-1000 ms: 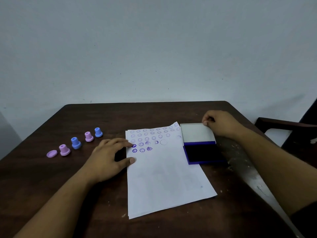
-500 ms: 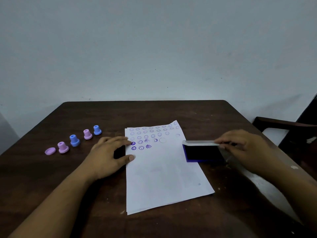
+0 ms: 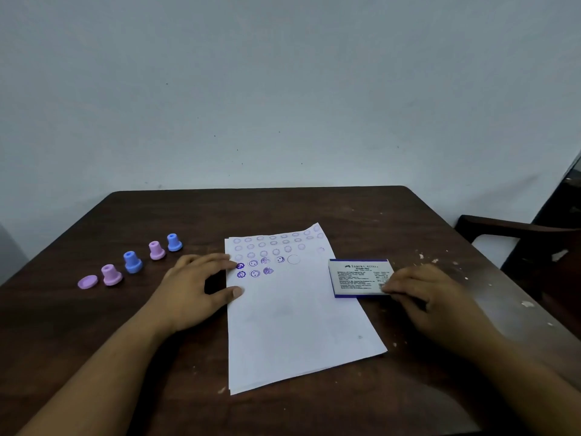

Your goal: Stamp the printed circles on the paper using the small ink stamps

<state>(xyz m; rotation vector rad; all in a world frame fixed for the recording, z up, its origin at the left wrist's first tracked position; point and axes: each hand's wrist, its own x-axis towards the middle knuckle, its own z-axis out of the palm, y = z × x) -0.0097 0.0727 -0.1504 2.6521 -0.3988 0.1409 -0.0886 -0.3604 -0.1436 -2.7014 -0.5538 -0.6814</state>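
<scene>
Lying flat on the dark table [image 3: 314,212], the paper [image 3: 295,316] is being pinned at its left edge by the left hand [image 3: 196,291], fingers spread and holding nothing. The right hand [image 3: 421,291] is resting its fingers on the closed ink pad [image 3: 358,276], not gripping it. Farther left, four small stamps [image 3: 133,262] and a purple cap [image 3: 87,281] are sitting in a row.

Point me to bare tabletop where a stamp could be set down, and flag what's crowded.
Free: the far strip of table behind the paper, and the near left corner below the left hand. Crowded: the stamps in a row at left, and the closed stamp pad under the right hand.
</scene>
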